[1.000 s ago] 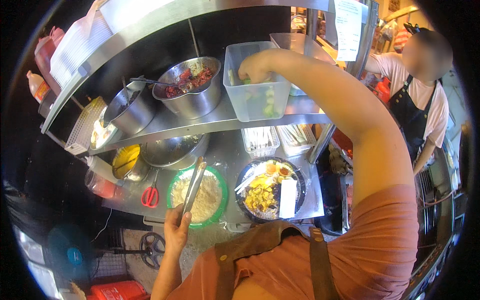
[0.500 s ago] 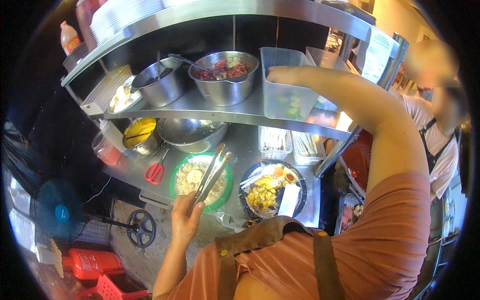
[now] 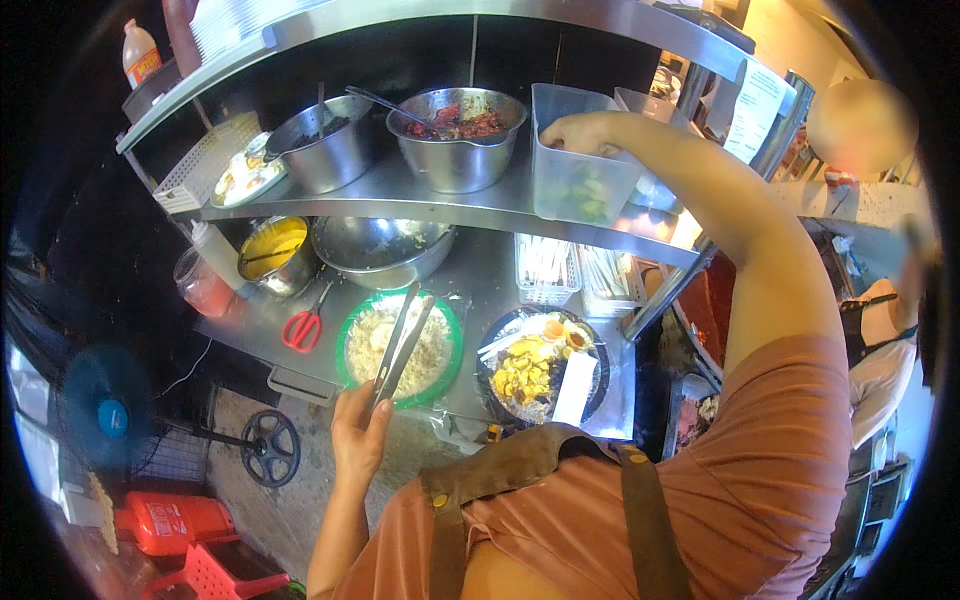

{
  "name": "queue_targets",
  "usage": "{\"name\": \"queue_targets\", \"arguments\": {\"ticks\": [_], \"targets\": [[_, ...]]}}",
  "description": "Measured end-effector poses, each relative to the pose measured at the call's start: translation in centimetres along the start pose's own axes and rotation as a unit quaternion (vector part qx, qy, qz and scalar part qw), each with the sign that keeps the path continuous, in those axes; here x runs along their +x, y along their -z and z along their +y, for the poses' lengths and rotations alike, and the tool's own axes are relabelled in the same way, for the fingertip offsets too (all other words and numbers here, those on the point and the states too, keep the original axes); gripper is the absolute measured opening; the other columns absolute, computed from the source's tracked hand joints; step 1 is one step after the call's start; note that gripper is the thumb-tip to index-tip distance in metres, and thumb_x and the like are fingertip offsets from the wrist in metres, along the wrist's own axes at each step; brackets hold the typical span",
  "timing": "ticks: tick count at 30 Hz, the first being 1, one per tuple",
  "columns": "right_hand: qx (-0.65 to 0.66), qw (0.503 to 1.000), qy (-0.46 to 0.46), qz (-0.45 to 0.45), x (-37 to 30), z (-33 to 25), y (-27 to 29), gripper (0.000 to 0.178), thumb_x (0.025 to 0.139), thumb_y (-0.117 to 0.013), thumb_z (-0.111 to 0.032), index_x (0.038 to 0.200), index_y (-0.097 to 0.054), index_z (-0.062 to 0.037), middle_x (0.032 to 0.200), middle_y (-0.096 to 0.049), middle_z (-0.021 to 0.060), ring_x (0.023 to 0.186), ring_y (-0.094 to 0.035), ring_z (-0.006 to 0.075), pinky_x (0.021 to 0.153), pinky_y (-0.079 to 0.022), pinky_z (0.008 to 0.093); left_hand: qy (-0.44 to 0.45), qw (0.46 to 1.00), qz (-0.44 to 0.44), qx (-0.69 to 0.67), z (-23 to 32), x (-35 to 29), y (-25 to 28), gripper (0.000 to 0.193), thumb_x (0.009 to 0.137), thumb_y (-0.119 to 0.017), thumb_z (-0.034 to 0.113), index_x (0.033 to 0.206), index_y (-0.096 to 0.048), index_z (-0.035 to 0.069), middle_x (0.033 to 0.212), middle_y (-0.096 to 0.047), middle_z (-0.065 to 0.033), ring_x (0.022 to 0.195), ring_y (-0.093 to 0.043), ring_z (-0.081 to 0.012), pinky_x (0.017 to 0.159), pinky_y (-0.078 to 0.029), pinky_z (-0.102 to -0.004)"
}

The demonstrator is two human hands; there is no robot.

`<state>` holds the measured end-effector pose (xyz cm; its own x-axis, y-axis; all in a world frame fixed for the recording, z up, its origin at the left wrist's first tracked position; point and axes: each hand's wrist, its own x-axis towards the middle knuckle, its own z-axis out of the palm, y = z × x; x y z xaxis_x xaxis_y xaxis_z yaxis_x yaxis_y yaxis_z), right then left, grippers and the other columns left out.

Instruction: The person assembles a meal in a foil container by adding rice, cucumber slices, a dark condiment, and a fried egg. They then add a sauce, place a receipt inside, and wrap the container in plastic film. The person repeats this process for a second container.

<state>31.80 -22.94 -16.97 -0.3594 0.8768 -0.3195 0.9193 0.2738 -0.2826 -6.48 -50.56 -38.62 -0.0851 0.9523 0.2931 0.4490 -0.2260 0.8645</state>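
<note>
Left hand point(image 3: 360, 432): your fingers clamp the tongs point(image 3: 408, 349), tips over the rice point(image 3: 434, 352) on the green-rimmed plate point(image 3: 346, 372); contact unclear. Right hand point(image 3: 582, 133): fingers curled inside the tub point(image 3: 558, 190) on the shelf point(image 3: 480, 212); whether they grip anything, cannot tell. Risks, judged: a slack left wrist could dip the tongs into the rice; your right forearm leaning on the rim could tip the tub. Materials: tongs slim, metallic; tub translucent plastic, boxy, greenish pieces showing through; rice pale, grainy, heaped.
</note>
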Motion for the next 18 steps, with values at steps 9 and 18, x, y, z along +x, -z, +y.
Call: {"name": "queue_targets", "arguments": {"ticks": [9,18], "targets": [[0.082,0.988,0.028,-0.129,-0.8,-1.4,-0.8,0.032,0.075,-0.072,-0.015,0.104,-0.064,-0.0037,0.093,-0.065,0.0099,0.084,-0.063,0.0164,0.069,-0.054,0.0361,0.004,1.000,-0.014,0.017,-0.4,0.2,0.2,0.035,0.084,-0.066,0.018,0.111,-0.060,-0.004,0.096,-0.057,-0.0164,0.090,-0.056,-0.0269,0.081,-0.044,-0.0343],[-0.235,0.967,0.092,0.020,-7.0,-4.0,-0.3,0.030,0.074,-0.069,-0.025,0.098,-0.065,-0.0066,0.090,-0.065,0.0052,0.084,-0.060,0.0178,0.075,-0.048,0.0349,0.026,0.974,0.029,0.223,-7.5,1.8,1.7,0.035,0.082,-0.064,0.024,0.107,-0.062,0.001,0.095,-0.060,-0.0216,0.087,-0.058,-0.0393,0.077,-0.047,-0.0423]]}}
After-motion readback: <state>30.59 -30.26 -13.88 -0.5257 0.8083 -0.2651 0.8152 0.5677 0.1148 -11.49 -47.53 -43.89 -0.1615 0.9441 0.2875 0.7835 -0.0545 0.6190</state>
